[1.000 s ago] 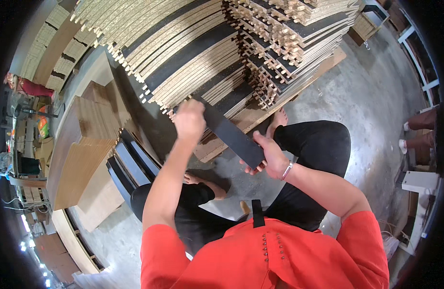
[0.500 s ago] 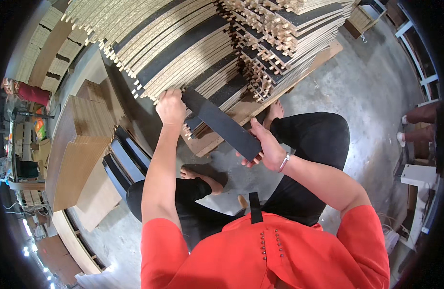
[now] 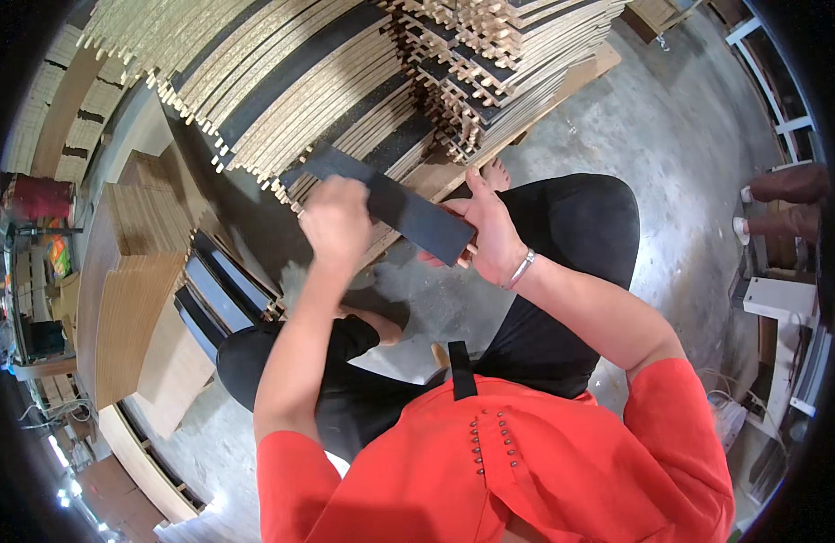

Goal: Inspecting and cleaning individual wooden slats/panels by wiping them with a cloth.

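A narrow black board with wooden dowels at its right end slants across in front of me. My right hand grips that end, thumb on the upper side and fingers beneath. Over the board's near edge, left of its middle, is my left hand, curled closed and blurred; what its fingers hold, if anything, is hidden. Just beyond the board rises a large stack of boards with raw particleboard edges, some black faces and many dowels sticking out of their ends.
The stack rests on a wooden pallet on the concrete floor. Curved brown panels stand at the left, beside several black-edged pieces near my left knee. Another person's legs show at the far right.
My left hand has moved from the board's far left end along its near edge toward me. The right hand keeps its grip. The view has shifted, so the surroundings sit farther left and higher.
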`<action>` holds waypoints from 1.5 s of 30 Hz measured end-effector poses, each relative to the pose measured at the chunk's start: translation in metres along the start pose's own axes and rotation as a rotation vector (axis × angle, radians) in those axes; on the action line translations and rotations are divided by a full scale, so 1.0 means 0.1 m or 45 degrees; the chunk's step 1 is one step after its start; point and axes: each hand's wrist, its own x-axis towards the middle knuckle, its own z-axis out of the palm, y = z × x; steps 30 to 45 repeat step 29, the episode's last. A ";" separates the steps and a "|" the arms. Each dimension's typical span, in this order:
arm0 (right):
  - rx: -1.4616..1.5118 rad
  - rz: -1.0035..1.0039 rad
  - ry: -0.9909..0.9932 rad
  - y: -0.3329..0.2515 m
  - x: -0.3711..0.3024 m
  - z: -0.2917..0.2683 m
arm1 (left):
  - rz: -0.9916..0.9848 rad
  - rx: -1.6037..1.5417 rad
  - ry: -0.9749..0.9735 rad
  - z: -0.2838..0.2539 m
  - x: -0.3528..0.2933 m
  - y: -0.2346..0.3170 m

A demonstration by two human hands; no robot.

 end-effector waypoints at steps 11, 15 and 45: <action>-0.069 -0.104 -0.106 0.08 0.07 -0.12 | 0.135 0.192 0.001 0.23 0.13 -0.44; -0.974 -0.287 0.134 0.14 -0.05 -0.13 | 0.370 0.002 -0.125 0.16 0.10 -0.02; -0.115 0.162 -0.246 0.08 0.00 -0.14 | -0.114 0.075 0.170 -0.27 0.08 -0.46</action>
